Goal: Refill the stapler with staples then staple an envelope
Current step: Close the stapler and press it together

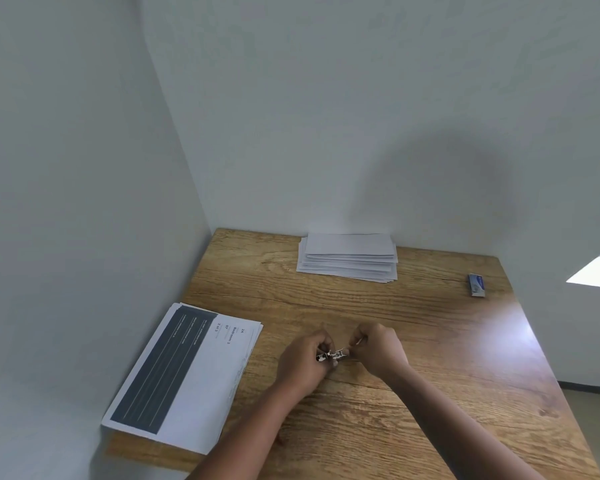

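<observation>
- The left hand (303, 363) is curling its fingers around the small stapler (331, 355).
- The right hand (378, 351) is pinching its other end, maybe a staple strip.
- The envelopes (349, 256) are lying well behind the stapler.

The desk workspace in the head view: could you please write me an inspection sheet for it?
Surface: wooden desk set in a wall corner.
Job's things: small metal stapler held above the desk between both hands; stack of white envelopes at the back; small blue box, possibly staples, far right.
Clutter: stack of printed sheets at the left edge.
Grippers: left hand grips the stapler; right hand pinches its other end, fingers curled.
Cables: nothing seen.
Surroundings: plain pale walls; a bright patch at the right.
</observation>
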